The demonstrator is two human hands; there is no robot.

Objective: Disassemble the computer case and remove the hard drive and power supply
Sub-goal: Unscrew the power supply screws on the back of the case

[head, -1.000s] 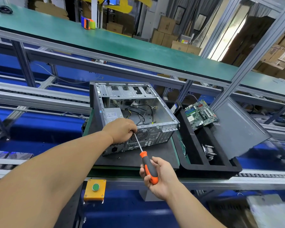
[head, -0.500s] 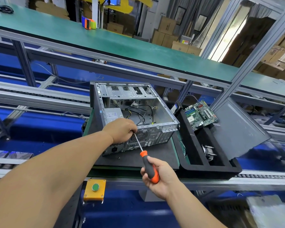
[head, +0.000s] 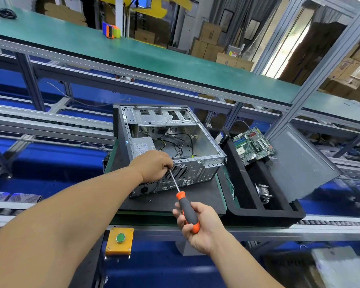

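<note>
Head view: computer case (head: 197, 142) open, motherboard (head: 252, 145) already out in tray (head: 268, 213). Power supply (head: 142, 147) still mounted. Right hand (head: 200, 223) grips screwdriver (head: 186, 210); left hand (head: 154, 166) pinches its shaft at the rear panel.

My left hand (head: 154, 166) covers the tip of the screwdriver (head: 182, 201), so I cannot tell where on the computer case (head: 195, 169) the shaft ends. The same hand hides the near corner of the power supply (head: 142, 146), whose label is too small for me to read. Right of the case, the black tray (head: 274, 213) hides the lower part of a metal part with fins (head: 263, 192). The grey object (head: 339, 265) at the bottom right, well away from the case, is blurred and cut off by the edge.
</note>
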